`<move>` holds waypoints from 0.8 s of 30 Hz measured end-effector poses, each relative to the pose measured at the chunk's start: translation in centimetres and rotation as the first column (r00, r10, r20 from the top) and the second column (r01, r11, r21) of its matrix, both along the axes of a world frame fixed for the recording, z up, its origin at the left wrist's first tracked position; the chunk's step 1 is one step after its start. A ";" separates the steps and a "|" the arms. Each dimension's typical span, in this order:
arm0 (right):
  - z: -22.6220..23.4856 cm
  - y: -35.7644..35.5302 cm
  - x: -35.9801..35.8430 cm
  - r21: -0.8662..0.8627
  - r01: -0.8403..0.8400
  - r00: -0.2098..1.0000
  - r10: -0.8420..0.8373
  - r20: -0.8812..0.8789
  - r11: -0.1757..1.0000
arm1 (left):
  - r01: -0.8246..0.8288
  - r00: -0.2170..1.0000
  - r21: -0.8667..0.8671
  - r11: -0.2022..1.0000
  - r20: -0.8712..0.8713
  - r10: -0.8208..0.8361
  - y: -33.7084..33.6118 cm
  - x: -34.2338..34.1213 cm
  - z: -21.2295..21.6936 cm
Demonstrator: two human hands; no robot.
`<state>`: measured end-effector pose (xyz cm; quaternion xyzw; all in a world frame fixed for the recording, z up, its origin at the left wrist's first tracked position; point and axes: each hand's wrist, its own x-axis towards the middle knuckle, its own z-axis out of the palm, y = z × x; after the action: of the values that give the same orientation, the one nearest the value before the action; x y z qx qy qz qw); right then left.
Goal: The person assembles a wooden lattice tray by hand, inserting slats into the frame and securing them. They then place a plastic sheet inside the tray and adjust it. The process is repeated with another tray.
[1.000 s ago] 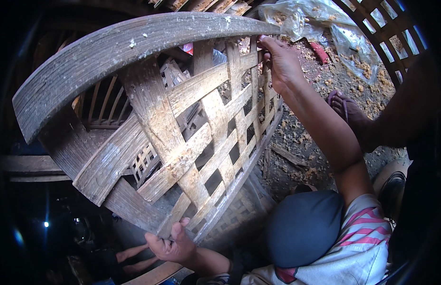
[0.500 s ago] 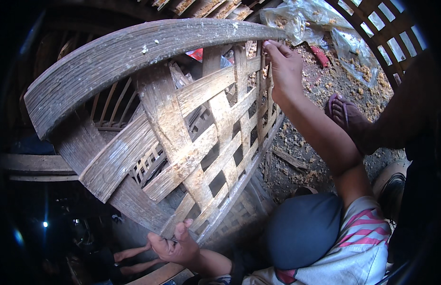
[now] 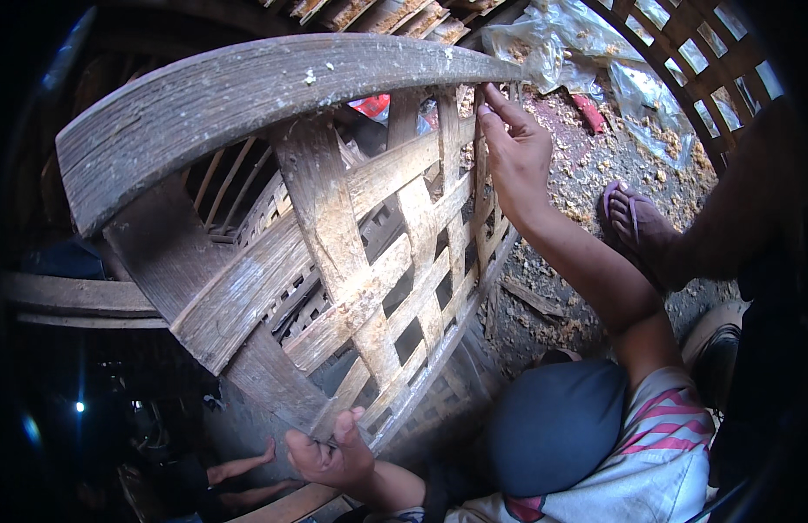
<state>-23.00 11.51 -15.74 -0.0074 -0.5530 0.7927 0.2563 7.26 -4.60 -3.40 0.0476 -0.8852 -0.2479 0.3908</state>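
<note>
A large basket of wide, woven bamboo slats stands tilted across the middle. Its thick, weathered grey rim arches over the top, and pale crumbs stick to it. At the far right end, just under the rim, my right hand pinches the basket's edge between thumb and fingers. My left hand is closed at the near lower corner, thumb up against the slat ends; its curled fingertips are partly hidden. Through the gaps, more slatted pieces show behind.
A foot in a purple sandal stands at right on crumb-strewn ground. Plastic sheeting lies behind it, below another woven basket. A dark rounded cloth shape sits between my arms. Someone's bare legs show lower left, near a wooden beam.
The basket has shifted slightly right and its left end has turned a little. My left hand has moved slightly right with it. My right hand has slid a little down its edge.
</note>
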 end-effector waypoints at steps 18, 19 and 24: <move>2.3 -0.8 1.4 0.219 -0.144 0.950 0.197 -0.243 0.965 | -0.021 1.000 0.100 0.995 0.024 0.019 0.7 -1.4 0.9; 2.5 -0.8 1.4 0.218 -0.181 0.941 0.233 -0.245 0.959 | -0.043 0.999 0.143 0.989 0.005 0.042 1.3 -1.8 1.1; 3.3 -0.4 0.8 0.265 -0.253 0.900 0.327 -0.290 0.930 | -0.038 0.999 0.197 0.980 -0.027 0.044 1.7 -2.0 1.1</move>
<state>-22.16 11.07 -12.39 0.2363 -0.5819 0.7457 0.2226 5.29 -2.95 -2.35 0.1004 -0.8490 -0.3268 0.4028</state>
